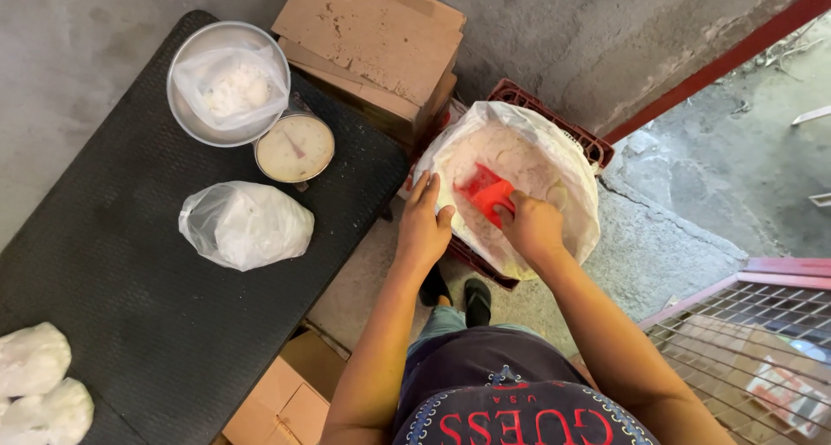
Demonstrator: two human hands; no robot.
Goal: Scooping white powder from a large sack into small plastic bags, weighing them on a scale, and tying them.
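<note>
Head view: right hand grips red scoop inside white sack.
</note>
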